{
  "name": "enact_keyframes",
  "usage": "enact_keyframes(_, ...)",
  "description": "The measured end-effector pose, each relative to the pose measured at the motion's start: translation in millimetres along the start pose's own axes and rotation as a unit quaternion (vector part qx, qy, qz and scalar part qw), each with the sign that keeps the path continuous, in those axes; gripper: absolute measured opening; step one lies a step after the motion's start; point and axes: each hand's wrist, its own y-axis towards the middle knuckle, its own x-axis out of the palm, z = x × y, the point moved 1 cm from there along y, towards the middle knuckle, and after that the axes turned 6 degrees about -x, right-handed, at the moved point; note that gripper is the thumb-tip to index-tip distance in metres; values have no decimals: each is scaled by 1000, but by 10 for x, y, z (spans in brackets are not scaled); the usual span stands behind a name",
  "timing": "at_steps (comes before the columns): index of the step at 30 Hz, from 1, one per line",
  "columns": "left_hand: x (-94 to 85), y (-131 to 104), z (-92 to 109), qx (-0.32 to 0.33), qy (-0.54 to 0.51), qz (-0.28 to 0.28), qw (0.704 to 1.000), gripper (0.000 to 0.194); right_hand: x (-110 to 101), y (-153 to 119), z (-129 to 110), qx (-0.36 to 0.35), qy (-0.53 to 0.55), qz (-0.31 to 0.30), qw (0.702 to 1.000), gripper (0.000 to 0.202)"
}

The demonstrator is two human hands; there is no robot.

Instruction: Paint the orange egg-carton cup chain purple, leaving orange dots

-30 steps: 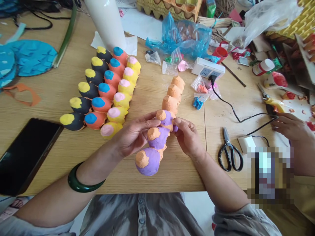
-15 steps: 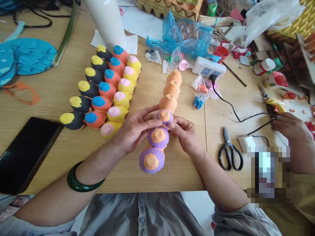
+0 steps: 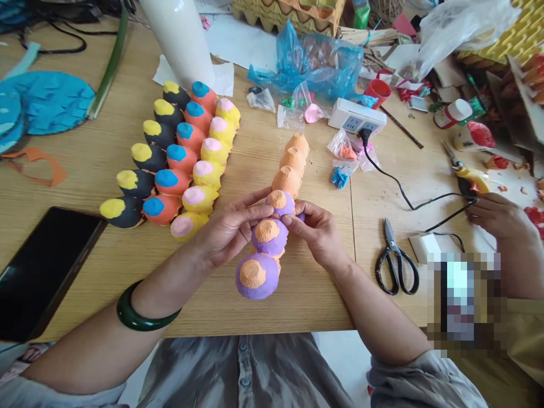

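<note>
A row of joined bumps (image 3: pixel 268 241) runs away from me above the table; the near three are purple with orange tops, the far three plain orange. My left hand (image 3: pixel 232 226) pinches its left side at the third bump. From the right, my right hand (image 3: pixel 312 229) presses the same bump, with a bit of purple clay showing by its fingers. To the left lie three finished-looking rows: black bumps with yellow tops (image 3: pixel 142 153), orange ones with blue tops (image 3: pixel 182 156) and yellow ones with pink tops (image 3: pixel 211 152).
A black phone (image 3: pixel 46 266) lies at the left. Scissors (image 3: pixel 395 260), a power strip (image 3: pixel 357 119) and small clay bags (image 3: pixel 342 150) are on the right. Behind stand a white cylinder (image 3: pixel 181 42) and a blue plastic bag (image 3: pixel 314 62). Another person's hand (image 3: pixel 504 218) rests at far right.
The held row has turned slightly, its orange tops now facing more to the left. More purple clay shows beside my right fingers. Both hands keep their hold.
</note>
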Motion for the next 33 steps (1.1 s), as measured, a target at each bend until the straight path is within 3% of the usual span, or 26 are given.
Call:
enact_keyframes(6, 9, -28, 26, 3, 1, -12, 1000, 21, 23, -15, 6, 29, 63, -7, 998, 51)
enact_keyframes(12, -18, -59, 14, -47, 12, -27, 998, 24, -3, 8, 0, 22, 76, -24, 997, 48)
enact_keyframes(24, -39, 6, -78, 79, 92, 71, 990, 51, -16, 27, 20, -8, -14, -22, 1000, 50)
enact_keyframes(28, -62, 18, -86, 80, 82, 60, 992, 54, -39, 50, -13, -26, -19, -37, 999, 48)
enact_keyframes(33, -82, 21, -63, 61, 85, 21, 994, 56, -85, 73, -9, 0, -1, -42, 999, 51)
